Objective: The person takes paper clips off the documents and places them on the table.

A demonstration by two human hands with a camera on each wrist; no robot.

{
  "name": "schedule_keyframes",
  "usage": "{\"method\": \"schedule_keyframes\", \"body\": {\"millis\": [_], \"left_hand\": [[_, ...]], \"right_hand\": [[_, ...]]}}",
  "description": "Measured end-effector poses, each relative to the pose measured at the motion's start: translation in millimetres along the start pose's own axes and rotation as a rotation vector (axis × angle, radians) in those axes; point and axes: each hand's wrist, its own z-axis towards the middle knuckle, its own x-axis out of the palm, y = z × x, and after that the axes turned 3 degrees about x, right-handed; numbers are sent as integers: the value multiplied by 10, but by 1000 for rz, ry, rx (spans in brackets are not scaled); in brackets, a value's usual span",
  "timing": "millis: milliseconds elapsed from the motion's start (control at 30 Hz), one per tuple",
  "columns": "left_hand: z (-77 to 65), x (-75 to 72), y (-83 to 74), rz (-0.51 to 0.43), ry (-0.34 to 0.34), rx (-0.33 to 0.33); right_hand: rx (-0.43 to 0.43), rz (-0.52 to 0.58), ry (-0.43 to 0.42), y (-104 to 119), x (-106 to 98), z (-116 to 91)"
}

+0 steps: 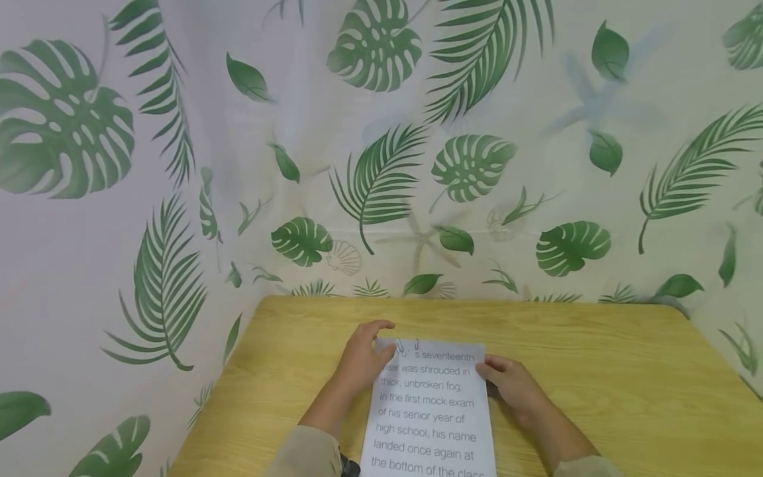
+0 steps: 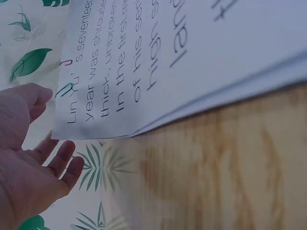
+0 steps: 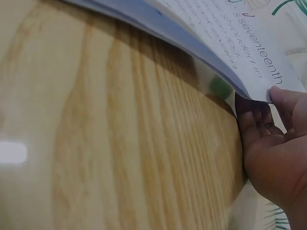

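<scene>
Printed sheets of paper (image 1: 426,417), stacked together, stand before me over the table with large text facing up. At their top edge sit a green paper clip (image 2: 65,89) and a red paper clip (image 2: 66,62). My left hand (image 1: 360,358) is at the upper left corner, thumb and fingers spread apart; in the left wrist view one fingertip meets the corner. My right hand (image 1: 515,384) pinches the upper right edge, with the thumb (image 3: 283,98) on the printed face and the other fingers beneath the sheets.
A wooden table (image 1: 626,371) extends under and around the paper. Behind it and at the left hangs a pale cloth (image 1: 512,265) printed with green leaves. A dark band (image 1: 350,466) shows at the left wrist.
</scene>
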Motion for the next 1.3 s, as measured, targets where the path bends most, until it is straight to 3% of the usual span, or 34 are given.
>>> {"method": "schedule_keyframes", "body": {"millis": [267,400,567,833,1067,1300], "left_hand": [[44,57,101,-73,115,-52],[51,83,106,-69,152,-31],[68,104,111,-109,125,-8],[110,70,142,-201,131,-43],[41,82,149,-140,152,-41],[31,111,109,-107,128,17]], "right_hand": [[4,-17,-21,-26,5,-24],[14,-30,-39,-16,0,-83],[0,-21,-27,-13,-20,-127],[-16,-25,-18,-69,-32,-73],[-7,-10,-22,-94,-7,-54],[-9,-4,-11,-84,-15,-56]]}}
